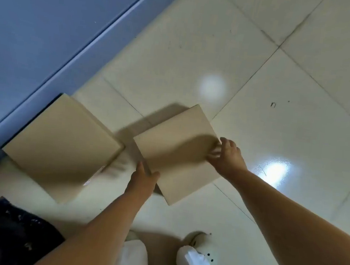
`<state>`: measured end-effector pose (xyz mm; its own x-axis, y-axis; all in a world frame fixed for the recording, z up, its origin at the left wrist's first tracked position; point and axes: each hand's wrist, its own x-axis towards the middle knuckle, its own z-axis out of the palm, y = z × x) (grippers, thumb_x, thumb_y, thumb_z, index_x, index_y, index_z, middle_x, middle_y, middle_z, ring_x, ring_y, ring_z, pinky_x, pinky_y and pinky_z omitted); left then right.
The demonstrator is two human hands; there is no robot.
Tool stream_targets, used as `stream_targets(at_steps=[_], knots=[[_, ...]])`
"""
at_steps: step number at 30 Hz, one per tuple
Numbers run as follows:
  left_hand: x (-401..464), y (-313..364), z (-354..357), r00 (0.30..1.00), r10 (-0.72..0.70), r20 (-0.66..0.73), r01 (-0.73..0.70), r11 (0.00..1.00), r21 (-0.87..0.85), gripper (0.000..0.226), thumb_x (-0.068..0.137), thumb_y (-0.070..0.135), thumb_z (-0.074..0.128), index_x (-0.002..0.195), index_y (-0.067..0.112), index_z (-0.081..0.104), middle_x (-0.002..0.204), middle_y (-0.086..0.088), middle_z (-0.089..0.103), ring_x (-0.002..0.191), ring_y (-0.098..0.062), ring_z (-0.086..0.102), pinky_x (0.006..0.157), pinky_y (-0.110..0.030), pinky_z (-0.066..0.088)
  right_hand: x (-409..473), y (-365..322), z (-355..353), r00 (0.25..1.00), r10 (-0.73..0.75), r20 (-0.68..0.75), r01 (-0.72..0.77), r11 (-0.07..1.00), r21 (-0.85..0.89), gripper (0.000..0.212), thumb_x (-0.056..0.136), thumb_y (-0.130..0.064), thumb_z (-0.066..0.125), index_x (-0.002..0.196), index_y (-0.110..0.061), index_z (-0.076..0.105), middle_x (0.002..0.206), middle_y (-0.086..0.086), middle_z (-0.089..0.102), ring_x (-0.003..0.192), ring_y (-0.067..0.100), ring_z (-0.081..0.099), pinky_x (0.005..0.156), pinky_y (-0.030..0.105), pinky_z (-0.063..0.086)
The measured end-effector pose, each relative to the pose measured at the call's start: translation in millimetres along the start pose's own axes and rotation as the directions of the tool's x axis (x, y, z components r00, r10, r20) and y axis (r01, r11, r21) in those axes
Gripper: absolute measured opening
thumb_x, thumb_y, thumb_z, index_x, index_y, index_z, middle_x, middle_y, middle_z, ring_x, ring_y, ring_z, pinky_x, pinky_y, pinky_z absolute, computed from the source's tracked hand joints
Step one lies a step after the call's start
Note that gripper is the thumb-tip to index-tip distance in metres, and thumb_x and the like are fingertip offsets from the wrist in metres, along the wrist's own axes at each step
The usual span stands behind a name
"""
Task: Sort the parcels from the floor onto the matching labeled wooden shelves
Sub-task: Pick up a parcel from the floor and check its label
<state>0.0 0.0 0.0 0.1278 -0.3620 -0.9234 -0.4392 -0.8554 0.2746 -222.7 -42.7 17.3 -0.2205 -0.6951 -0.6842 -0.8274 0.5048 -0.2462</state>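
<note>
Two flat tan cardboard parcels lie on the pale tiled floor [277, 144]. The right parcel [174, 149] sits between my hands. My left hand [143, 177] grips its near left edge, thumb on top. My right hand [227, 154] holds its right edge with the fingers curled onto the top face. The left parcel [59, 141] rests beside the blue wall, apart from both hands. No label shows on either parcel. No shelf is in view.
A blue wall [50, 31] with a lighter skirting band runs diagonally along the left. A dark speckled cloth [5, 233] lies at the bottom left. My white trouser legs and a white shoe [200, 242] stand below the parcels. Bright light spots glare on the tiles.
</note>
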Motion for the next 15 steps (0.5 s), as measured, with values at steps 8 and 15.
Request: stream_targets(at_steps=[8, 15], knots=[[24.1, -7.1, 7.0, 0.997, 0.023, 0.08, 0.009, 0.922, -0.386, 0.051, 0.079, 0.013, 0.059, 0.124, 0.031, 0.043, 0.104, 0.014, 0.061, 0.097, -0.009, 0.055, 0.083, -0.03, 0.036, 23.0, 4.5, 10.2, 0.963, 0.142, 0.229, -0.239, 0.84, 0.486, 0.041, 0.083, -0.03, 0.062, 0.115, -0.01, 0.049, 0.114, 0.008, 0.055, 0.099, 0.025, 0.053, 0.077, 0.03, 0.043], [-14.3, 19.1, 1.3, 0.994, 0.036, 0.105, 0.01, 0.912, -0.411, 0.045, 0.087, 0.006, 0.052, 0.125, 0.027, 0.04, 0.099, 0.015, 0.058, 0.08, 0.001, 0.052, 0.058, -0.021, 0.034, -7.1, 11.2, -9.2, 0.949, 0.218, 0.227, -0.31, 0.776, 0.55, 0.038, 0.082, -0.029, 0.059, 0.115, -0.011, 0.054, 0.111, 0.008, 0.059, 0.099, 0.026, 0.054, 0.077, 0.031, 0.042]])
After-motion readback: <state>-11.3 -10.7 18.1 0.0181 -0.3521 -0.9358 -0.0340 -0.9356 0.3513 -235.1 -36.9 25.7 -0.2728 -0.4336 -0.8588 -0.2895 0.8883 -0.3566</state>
